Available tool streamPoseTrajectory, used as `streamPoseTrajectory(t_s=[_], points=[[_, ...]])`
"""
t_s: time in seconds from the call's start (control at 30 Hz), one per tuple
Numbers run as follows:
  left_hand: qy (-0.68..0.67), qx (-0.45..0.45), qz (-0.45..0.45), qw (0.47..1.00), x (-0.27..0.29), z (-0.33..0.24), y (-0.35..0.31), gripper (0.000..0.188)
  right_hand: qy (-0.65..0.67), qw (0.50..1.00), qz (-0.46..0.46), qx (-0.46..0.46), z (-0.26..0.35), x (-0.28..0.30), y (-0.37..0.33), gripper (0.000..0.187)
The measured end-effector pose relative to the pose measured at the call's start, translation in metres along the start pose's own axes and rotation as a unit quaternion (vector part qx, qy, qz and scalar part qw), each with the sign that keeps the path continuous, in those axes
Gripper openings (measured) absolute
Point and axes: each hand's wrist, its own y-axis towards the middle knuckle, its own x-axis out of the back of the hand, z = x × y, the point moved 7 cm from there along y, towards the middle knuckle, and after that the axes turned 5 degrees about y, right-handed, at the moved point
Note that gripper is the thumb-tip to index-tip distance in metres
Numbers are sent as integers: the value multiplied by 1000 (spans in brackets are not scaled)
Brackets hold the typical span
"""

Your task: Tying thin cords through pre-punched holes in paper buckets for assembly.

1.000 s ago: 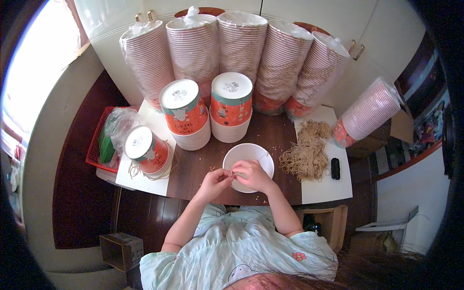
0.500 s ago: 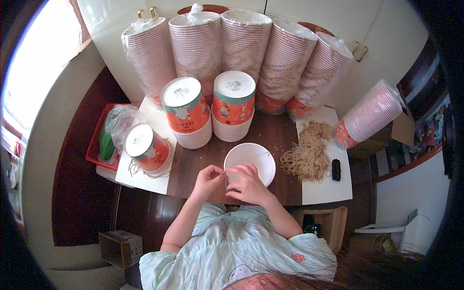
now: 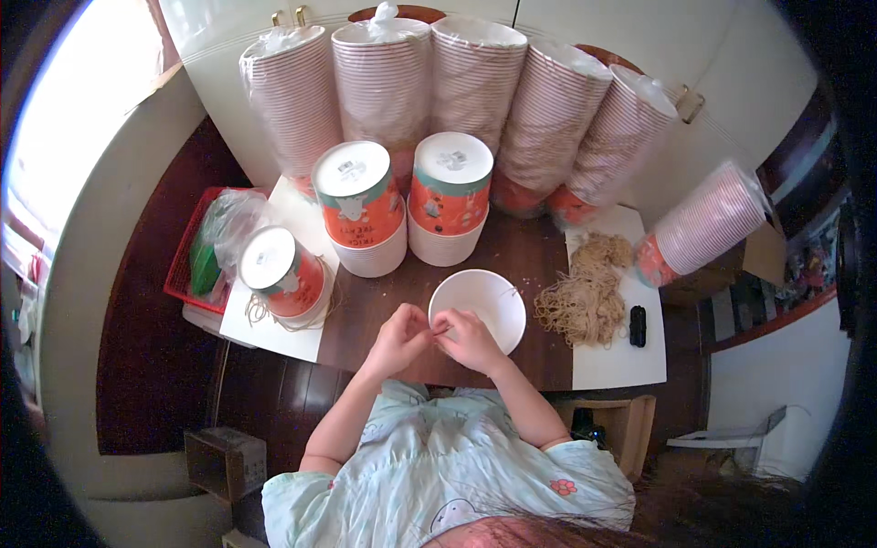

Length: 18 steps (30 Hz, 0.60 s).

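The left hand [image 3: 402,339] and right hand [image 3: 470,342] meet at the near-left rim of one white tub [image 3: 496,300] on the worktop [image 3: 542,367], fingers pressed together, on what I can't tell. One cord heap [image 3: 589,306] lies to the right; three upturned tub stacks [image 3: 449,196] and six wrapped stacks [image 3: 475,82] stand around.

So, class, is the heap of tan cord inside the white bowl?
No, the heap of tan cord lies on the tabletop, right of the white bowl.
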Motion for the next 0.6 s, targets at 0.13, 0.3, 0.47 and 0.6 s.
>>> streamPoseTrajectory(t_s=[0.13, 0.3, 0.47, 0.6], points=[[-94, 21, -68, 993, 2, 34, -6, 18, 112, 991, -11, -78, -13, 1, -1, 21], [75, 18, -104, 992, 3, 32, -24, 17, 116, 985, -20, -122, -26, 2, -4, 22], [155, -26, -142, 977, -11, 19, -28, 18, 130, 985, -44, -104, -26, 2, -5, 22], [210, -79, -175, 959, -14, 21, -30, 15, 135, 985, -40, -103, -27, 0, -6, 22]])
